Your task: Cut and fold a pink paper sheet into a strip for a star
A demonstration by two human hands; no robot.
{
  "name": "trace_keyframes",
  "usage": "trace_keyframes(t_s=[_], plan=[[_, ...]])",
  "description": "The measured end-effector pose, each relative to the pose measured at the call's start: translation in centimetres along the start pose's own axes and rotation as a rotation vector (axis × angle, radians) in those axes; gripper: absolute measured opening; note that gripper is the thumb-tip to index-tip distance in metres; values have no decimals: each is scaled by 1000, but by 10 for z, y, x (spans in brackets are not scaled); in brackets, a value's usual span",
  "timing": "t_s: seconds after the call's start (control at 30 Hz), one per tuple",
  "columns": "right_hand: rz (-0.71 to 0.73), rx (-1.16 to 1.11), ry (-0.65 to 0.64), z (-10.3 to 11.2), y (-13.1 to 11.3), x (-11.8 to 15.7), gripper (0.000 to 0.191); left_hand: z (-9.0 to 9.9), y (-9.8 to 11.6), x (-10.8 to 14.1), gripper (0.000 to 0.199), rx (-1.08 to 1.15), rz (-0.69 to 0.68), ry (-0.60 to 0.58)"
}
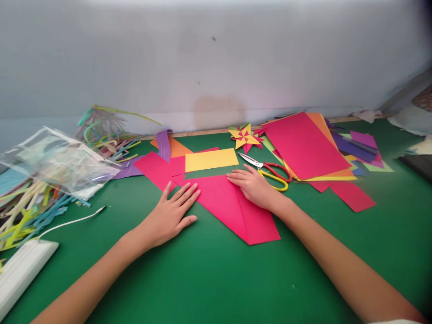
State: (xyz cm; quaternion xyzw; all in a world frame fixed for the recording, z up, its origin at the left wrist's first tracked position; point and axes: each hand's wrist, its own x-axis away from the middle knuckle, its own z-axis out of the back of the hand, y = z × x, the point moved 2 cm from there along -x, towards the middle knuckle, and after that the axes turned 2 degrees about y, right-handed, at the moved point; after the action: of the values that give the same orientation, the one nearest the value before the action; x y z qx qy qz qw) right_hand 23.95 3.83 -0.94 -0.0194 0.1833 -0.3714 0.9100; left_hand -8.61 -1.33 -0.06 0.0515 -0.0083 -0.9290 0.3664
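Observation:
A folded red paper (229, 207) lies on the green table (202, 279). My left hand (172, 216) rests flat with spread fingers, its fingertips on the paper's left corner. The fingers of my right hand (253, 185) lie stretched over the paper's upper right edge. Just beyond the paper is a yellow rectangle (212, 159), partly over red pieces (153, 168). Scissors with red and yellow handles (266, 171) lie beside my right hand, blades partly apart. A yellow and red paper star (245, 137) sits behind them.
Stacked coloured sheets (307, 148) lie at the right, with a red scrap (354, 196) in front. At the left are a clear plastic bag (64, 162), coloured strips (33, 211) and a white power strip (29, 270) with a cable. A wall (151, 58) stands behind.

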Motion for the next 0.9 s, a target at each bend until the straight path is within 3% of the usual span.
trace_keyframes(t_s=[0.17,0.67,0.77,0.9], plan=[[-12,-12,1,-2,2,1,55,2,-11,13,73,-45,70,42],[-15,-12,-3,-4,3,2,57,14,-22,11,45,-183,278,280],[-15,-17,-1,-4,3,2,57,15,-12,5,50,-127,205,276],[-19,-17,2,-3,1,2,56,5,17,-12,67,-56,-83,91]])
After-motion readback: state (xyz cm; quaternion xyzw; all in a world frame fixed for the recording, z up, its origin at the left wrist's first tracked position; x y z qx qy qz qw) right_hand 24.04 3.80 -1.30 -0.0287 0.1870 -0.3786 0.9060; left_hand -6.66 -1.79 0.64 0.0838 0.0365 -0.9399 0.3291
